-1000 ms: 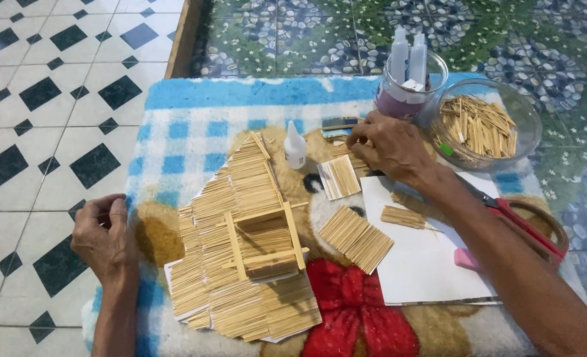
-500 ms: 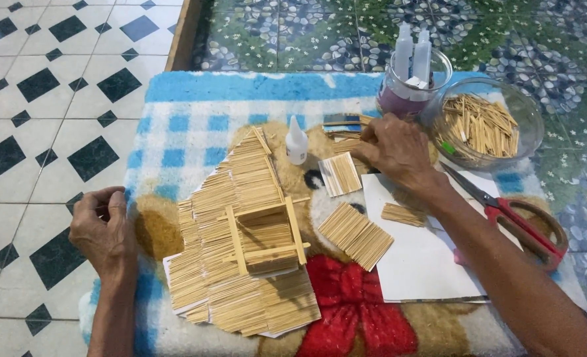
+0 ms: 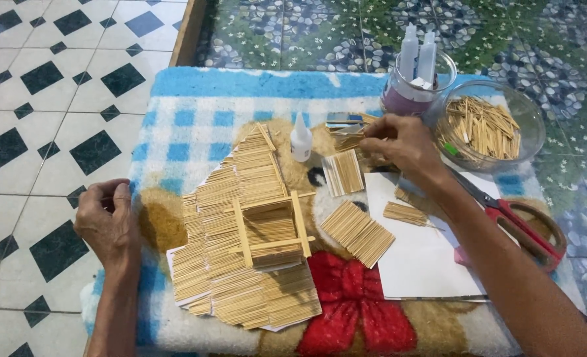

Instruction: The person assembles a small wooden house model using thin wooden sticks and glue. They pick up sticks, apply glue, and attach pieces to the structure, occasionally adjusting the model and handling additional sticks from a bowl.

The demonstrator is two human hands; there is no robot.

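Stick panels (image 3: 250,244) glued in flat sheets, piled at centre of fleece blanket (image 3: 240,99), with small stick frame (image 3: 270,228) on top. Two loose panels to right: one (image 3: 358,233) beside frame, smaller one (image 3: 343,172) farther off, near small glue bottle (image 3: 300,139) standing upright. Short bundle of sticks (image 3: 405,213) lying on white paper sheet (image 3: 425,264) at right.

Right hand (image 3: 399,142) at far side of blanket, fingers curled together, tips down among loose sticks beside a small flat box (image 3: 345,120); whether pinching a stick, cannot tell. Forearm crossing over paper sheet.

Left hand (image 3: 107,221) resting on near left edge of blanket, fingers folded in loosely, holding nothing visible, well apart from panels.

Far right: clear bowl (image 3: 528,129) full of sticks, touching clear jar (image 3: 402,99) with two white bottles upright inside. Red-handled scissors (image 3: 511,218) at right edge, blades partly under forearm. Tiled floor (image 3: 36,99), black and white, on left.
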